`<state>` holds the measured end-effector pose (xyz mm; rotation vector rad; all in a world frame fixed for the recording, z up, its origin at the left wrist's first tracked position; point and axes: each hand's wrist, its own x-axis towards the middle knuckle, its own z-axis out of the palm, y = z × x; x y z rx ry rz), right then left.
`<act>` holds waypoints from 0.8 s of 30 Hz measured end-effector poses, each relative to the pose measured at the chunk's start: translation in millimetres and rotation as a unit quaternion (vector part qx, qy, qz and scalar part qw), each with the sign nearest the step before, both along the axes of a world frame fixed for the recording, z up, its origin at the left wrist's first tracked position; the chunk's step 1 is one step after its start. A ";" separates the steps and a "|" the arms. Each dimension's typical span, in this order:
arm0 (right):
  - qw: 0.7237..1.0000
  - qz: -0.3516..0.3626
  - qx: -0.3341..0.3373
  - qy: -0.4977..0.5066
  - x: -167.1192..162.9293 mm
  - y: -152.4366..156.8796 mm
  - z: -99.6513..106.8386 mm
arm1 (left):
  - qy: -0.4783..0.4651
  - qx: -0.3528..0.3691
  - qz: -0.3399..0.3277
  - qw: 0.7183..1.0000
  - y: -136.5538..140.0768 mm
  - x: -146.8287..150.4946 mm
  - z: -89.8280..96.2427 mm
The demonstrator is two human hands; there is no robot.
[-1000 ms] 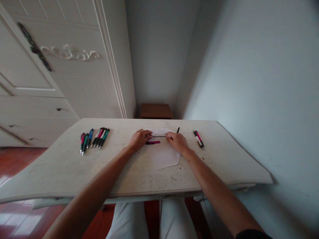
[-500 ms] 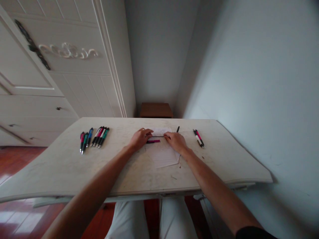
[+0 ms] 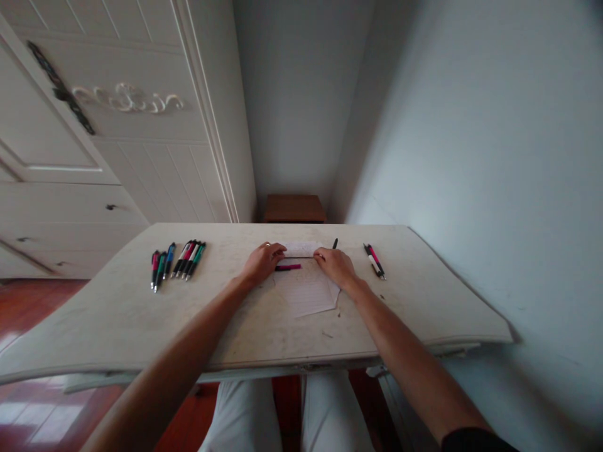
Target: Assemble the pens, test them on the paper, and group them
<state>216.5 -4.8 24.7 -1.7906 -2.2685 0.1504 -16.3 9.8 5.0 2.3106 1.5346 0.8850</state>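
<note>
My left hand (image 3: 264, 263) and my right hand (image 3: 337, 267) are at the middle of a white table, fingers closed on the two ends of a strip of white paper (image 3: 300, 249). A thin dark line runs along the strip's near edge; whether it is shadow or a separate thin object I cannot tell. Just below that edge lies a pink and black pen (image 3: 288, 267). Lined sheets of paper (image 3: 308, 296) spread nearer to me, partly under my right hand. Behind the right hand, a dark pen tip (image 3: 335, 243) sticks out; the rest is hidden.
On the left of the white table (image 3: 141, 326) lie a group of pens (image 3: 161, 270) and another row of pens (image 3: 189, 260), in several colours. Two more pens (image 3: 375, 260) lie to the right. A white cabinet (image 3: 141, 157) stands left, and a wall (image 3: 494, 176) rises right.
My right fingertips have shifted slightly right along the paper's edge, so a little more of the strip shows between the hands. The pens stay where they were.
</note>
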 end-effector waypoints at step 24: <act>0.934 -0.128 0.172 0.285 39.9 18.3 3.2 | -0.063 0.104 0.060 0.991 -3.4 -2.8 4.7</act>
